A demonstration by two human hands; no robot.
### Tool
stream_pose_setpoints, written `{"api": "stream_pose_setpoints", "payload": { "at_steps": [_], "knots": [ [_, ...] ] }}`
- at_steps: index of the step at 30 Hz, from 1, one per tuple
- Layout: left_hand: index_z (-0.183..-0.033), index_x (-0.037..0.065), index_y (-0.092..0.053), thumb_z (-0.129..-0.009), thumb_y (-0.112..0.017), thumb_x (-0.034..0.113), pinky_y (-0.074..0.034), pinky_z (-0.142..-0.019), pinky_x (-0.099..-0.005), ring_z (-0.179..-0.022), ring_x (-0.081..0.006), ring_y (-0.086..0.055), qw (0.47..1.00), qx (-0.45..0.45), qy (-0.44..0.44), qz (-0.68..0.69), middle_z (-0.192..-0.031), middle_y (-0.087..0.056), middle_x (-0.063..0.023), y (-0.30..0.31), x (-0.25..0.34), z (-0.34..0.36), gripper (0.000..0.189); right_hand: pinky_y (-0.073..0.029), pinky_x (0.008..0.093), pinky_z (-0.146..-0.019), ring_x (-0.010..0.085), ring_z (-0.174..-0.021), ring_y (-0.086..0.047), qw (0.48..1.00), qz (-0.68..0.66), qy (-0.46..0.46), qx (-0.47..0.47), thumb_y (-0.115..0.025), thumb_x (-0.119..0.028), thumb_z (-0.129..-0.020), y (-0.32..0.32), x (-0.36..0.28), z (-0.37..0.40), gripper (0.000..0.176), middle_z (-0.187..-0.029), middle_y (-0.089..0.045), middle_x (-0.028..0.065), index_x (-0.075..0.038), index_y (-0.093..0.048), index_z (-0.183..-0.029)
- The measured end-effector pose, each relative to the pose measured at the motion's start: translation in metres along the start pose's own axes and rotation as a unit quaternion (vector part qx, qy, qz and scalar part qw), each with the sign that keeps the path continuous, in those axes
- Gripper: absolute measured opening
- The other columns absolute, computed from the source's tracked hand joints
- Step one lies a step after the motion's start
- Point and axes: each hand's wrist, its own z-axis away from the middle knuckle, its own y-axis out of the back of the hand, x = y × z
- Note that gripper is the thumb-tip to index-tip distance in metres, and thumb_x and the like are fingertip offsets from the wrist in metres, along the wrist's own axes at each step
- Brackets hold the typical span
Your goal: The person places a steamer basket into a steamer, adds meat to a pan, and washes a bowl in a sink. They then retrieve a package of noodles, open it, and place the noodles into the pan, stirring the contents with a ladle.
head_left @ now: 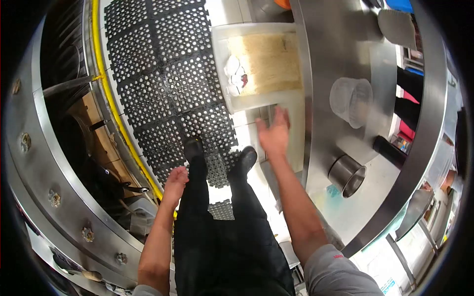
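Observation:
My right hand (274,133) is raised with its fingers apart and holds nothing. It is nearest to a pale plastic bin (247,102), just below that bin's near edge; a tan board-like surface (269,61) and a crumpled white item with a bit of red (235,75) show inside. Over the floor beside my leg hangs my left hand (175,186), its fingers curled loosely, with nothing visible in them. Neither hand touches any object that I can make out.
Black perforated mats (168,64) cover the floor ahead. Along the left runs a yellow hose or pipe (106,89) beside a steel unit with several knobs (54,198). On the right, a steel counter (323,64) bears a clear plastic tub (351,101) and a metal cylindrical pot (347,175).

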Motion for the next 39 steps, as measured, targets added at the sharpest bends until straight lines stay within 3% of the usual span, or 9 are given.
{"api": "stream_pose_setpoints", "payload": {
  "at_steps": [3, 9, 18, 26, 27, 30, 34, 35, 39],
  "knots": [
    [-0.13, 0.014, -0.06, -0.104, -0.06, 0.027, -0.044, -0.079, -0.0242, -0.093, -0.0072, -0.056, 0.997, -0.014, -0.052, 0.052, -0.108, -0.063, 0.0044, -0.018, 0.022, 0.017, 0.03, -0.033, 0.0441, -0.119, 0.0396, -0.143, -0.039, 0.999, -0.015, -0.028, 0.011, -0.07, -0.031, -0.091, 0.012, 0.016, -0.024, 0.073, -0.152, -0.042, 0.028, -0.002, -0.041, -0.151],
    [-0.136, 0.004, -0.056, -0.1, -0.065, 0.018, -0.042, -0.109, -0.0322, -0.124, -0.0165, -0.055, 0.988, -0.107, -0.096, -0.058, -0.132, -0.061, -0.0074, -0.008, 0.017, 0.125, 0.04, -0.03, 0.0424, -0.121, 0.039, -0.145, -0.038, 0.91, -0.05, -0.077, -0.404, -0.061, -0.047, -0.095, 0.105, 0.066, 0.105, 0.078, -0.155, -0.042, 0.0256, -0.002, -0.036, -0.154],
    [-0.145, 0.004, -0.051, -0.106, -0.057, 0.031, -0.043, -0.106, -0.0313, -0.124, -0.0154, -0.054, 0.922, -0.26, -0.167, -0.232, -0.132, -0.06, -0.0062, 0.017, 0.234, 0.319, 0.048, -0.035, 0.0442, -0.117, 0.0399, -0.139, -0.044, 0.946, -0.12, 0.051, -0.298, -0.04, -0.057, -0.103, 0.309, -0.066, 0.136, 0.067, -0.147, -0.052, 0.0218, -0.005, -0.053, -0.143],
    [-0.156, 0.012, -0.037, -0.105, -0.054, 0.039, -0.043, -0.111, -0.0349, -0.139, -0.0217, -0.047, 0.873, -0.261, -0.279, -0.303, -0.151, -0.048, -0.0122, 0.002, 0.439, 0.365, 0.06, -0.044, 0.0384, -0.107, 0.0314, -0.129, -0.055, 0.903, -0.344, 0.183, -0.181, -0.055, -0.05, -0.101, 0.474, -0.17, 0.037, 0.062, -0.146, -0.049, 0.0213, -0.009, -0.05, -0.147],
    [-0.155, 0.008, -0.038, -0.105, -0.054, 0.039, -0.049, -0.103, -0.0365, -0.134, -0.0269, -0.051, 0.825, -0.26, -0.407, -0.292, -0.147, -0.052, -0.0139, 0.002, 0.442, 0.332, 0.06, -0.048, 0.037, -0.101, 0.027, -0.12, -0.059, 0.888, -0.361, 0.174, -0.225, -0.062, -0.046, -0.099, 0.511, -0.182, 0.028, 0.062, -0.142, -0.052, 0.0195, -0.009, -0.049, -0.148],
    [-0.151, 0.008, -0.041, -0.105, -0.055, 0.037, -0.051, -0.099, -0.0379, -0.126, -0.0267, -0.056, 0.819, -0.287, -0.366, -0.335, -0.141, -0.055, -0.0148, -0.015, 0.506, 0.371, 0.057, -0.05, 0.0382, -0.098, 0.0268, -0.116, -0.06, 0.884, -0.329, 0.229, -0.241, -0.066, -0.043, -0.097, 0.575, -0.191, -0.012, 0.066, -0.142, -0.051, 0.02, -0.007, -0.046, -0.149],
    [-0.148, 0.01, -0.045, -0.105, -0.056, 0.035, -0.053, -0.088, -0.0344, -0.108, -0.0196, -0.06, 0.818, -0.286, -0.315, -0.388, -0.124, -0.061, -0.0091, -0.042, 0.565, 0.383, 0.051, -0.046, 0.038, -0.106, 0.03, -0.13, -0.053, 0.9, -0.338, 0.257, -0.095, -0.074, -0.032, -0.094, 0.709, -0.216, -0.03, 0.074, -0.152, -0.043, 0.0195, -0.009, -0.038, -0.155],
    [-0.147, 0.01, -0.046, -0.105, -0.056, 0.034, -0.051, -0.074, -0.0304, -0.093, -0.0155, -0.059, 0.797, -0.308, -0.398, -0.335, -0.107, -0.062, -0.0042, -0.045, 0.557, 0.319, 0.05, -0.042, 0.0415, -0.11, 0.0348, -0.135, -0.049, 0.91, -0.282, 0.3, 0.047, -0.075, -0.034, -0.092, 0.737, -0.214, -0.04, 0.076, -0.155, -0.04, 0.0204, -0.01, -0.038, -0.154],
    [-0.145, 0.008, -0.047, -0.105, -0.057, 0.035, -0.053, -0.081, -0.0335, -0.091, -0.018, -0.061, 0.749, -0.333, -0.396, -0.414, -0.108, -0.065, -0.0074, -0.072, 0.611, 0.305, 0.05, -0.035, 0.049, -0.118, 0.0422, -0.147, -0.034, 0.833, -0.189, 0.315, 0.413, -0.08, -0.024, -0.083, 0.915, -0.252, -0.045, 0.08, -0.156, -0.041, 0.022, -0.008, -0.042, -0.151]
  ]
}}
